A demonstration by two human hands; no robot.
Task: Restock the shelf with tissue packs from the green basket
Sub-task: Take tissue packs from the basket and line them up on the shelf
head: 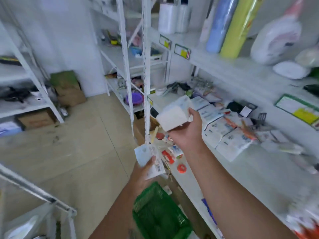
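The right hand (188,130) grips a tissue pack (174,114) near the shelf (259,169); the left hand (143,175) clasps another pack (148,159) above the green basket (158,213).

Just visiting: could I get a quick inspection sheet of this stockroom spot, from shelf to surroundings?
Surface: white shelf, bare toward its front.
Job's things: tissue packs lined up on the shelf; green basket below it.
Clutter: orange ring and red-and-white packets between the two hands.
Grips: right hand holds a white pack up by the shelf; left hand holds a pale blue pack above the basket.
Cables: nothing seen.
Surroundings: blue roll and yellow-green roll on the upper shelf; tiled floor; cardboard box under the far rack.
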